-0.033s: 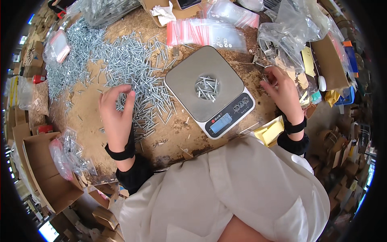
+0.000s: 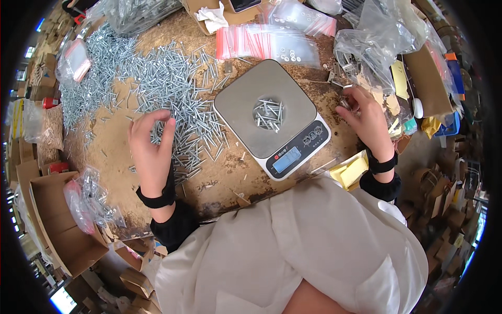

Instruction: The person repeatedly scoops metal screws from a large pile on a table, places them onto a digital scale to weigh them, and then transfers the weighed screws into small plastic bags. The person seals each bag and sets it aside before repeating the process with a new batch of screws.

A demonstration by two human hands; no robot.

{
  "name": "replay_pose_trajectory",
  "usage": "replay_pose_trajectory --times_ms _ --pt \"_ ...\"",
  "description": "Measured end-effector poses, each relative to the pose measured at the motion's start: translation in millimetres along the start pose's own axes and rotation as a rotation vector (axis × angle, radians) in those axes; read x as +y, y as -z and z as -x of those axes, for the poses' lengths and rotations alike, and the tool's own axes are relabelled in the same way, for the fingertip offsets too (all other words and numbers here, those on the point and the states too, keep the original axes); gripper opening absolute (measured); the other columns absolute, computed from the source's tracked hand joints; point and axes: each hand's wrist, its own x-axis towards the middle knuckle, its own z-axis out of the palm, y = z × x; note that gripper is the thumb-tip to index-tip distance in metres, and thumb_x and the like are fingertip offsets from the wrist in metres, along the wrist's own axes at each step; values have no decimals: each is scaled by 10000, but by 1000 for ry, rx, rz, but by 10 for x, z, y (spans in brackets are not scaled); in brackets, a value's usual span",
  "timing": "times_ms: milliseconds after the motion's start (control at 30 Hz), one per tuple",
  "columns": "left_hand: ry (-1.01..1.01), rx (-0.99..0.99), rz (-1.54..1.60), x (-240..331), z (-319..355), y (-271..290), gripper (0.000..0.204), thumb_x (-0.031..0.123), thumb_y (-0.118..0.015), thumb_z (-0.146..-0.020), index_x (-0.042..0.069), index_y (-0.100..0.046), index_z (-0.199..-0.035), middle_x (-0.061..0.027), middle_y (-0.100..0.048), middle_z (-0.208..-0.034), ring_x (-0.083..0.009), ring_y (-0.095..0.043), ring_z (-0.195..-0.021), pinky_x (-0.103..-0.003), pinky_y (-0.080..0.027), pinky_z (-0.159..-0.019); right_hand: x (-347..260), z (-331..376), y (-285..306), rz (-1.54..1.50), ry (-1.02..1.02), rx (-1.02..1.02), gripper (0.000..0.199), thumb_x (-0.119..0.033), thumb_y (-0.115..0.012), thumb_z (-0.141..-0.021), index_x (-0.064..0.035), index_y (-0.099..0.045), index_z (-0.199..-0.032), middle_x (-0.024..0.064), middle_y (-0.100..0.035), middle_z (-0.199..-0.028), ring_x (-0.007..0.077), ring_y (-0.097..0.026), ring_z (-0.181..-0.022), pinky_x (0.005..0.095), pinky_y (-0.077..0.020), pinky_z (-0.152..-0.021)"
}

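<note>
My left hand [image 2: 150,144] rests at the near side of a big heap of silvery screws [image 2: 172,78], thumb and forefinger curled close together. Whether a screw sits in that pinch is hidden. A digital kitchen scale [image 2: 235,99] with a square steel plate and white body stands in front of me. On its plate lies a small pile of screws [image 2: 269,115], touched by neither hand. To the right of the scale my right hand [image 2: 367,118] is curled, thumb toward the fingertips. Small shiny metal shows by its fingers, too little to name.
Clear zip bags with red edges [image 2: 246,43], some with washers, lie behind the scale. Crumpled plastic [image 2: 366,49] and a cardboard box [image 2: 429,78] stand at the right. An open carton [image 2: 65,220] is at the left. Yellow paper pieces [image 2: 350,171] lie near my right wrist.
</note>
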Motion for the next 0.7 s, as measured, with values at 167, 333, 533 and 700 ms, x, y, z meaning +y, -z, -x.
replay_pose_trajectory --times_ms 167,333,533,700 --pt "5 -12 -3 24 7 7 143 80 -701 -898 -5 -693 -1012 -110 -710 -995 -251 -648 -982 -355 -471 -912 43 14 -25 -53 -27 -86 261 -77 -761 -787 1 -617 -990 141 -605 -902 306 -640 -779 394 -516 -715" --pt "9 -18 18 38 11 9 146 88 -701 -900 -3 -694 -1013 -111 -709 -1000 -255 -642 -989 -356 -467 -917 60 23 -34 -31 0 -96 228 -44 -742 -784 2 -616 -968 133 -608 -879 289 -643 -771 378 -522 -696" --pt "17 -9 24 33 20 14 145 83 -701 -897 -5 -693 -1013 -112 -708 -999 -258 -640 -990 -355 -465 -916 -9 18 51 -71 -29 -64 174 5 -683 -768 6 -618 -929 126 -608 -810 275 -622 -711 363 -515 -666" --pt "-2 -23 13 42 16 26 145 76 -704 -891 -5 -692 -1011 -111 -708 -995 -262 -638 -982 -356 -465 -909 2 -13 19 -44 1 -116 180 26 -658 -745 7 -618 -919 134 -606 -798 277 -623 -701 361 -510 -661"
